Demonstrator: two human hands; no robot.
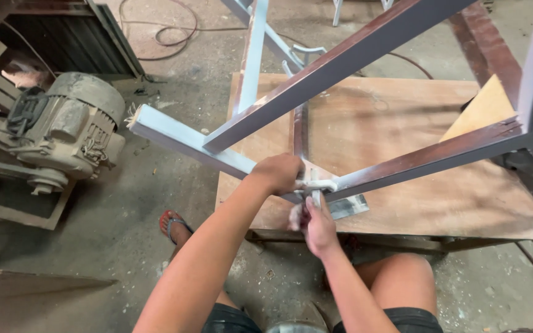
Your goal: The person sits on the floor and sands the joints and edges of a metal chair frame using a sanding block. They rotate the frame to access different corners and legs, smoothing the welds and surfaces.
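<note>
A frame of square metal tubes (353, 55), part brown and part painted pale grey, rests on a plywood board (402, 135). My left hand (279, 172) grips the pale grey tube (174, 132) where several tubes meet near the board's front edge. My right hand (316, 225) is just below that joint, closed around a small whitish tool or pad (316, 194) pressed against the metal. What the tool is cannot be made out.
A dusty electric motor (69, 129) on a stand sits at the left. Cables (168, 31) lie on the concrete floor behind. A foot in a red sandal (173, 223) stands beside the board. A yellowish wooden piece (482, 108) leans at the right.
</note>
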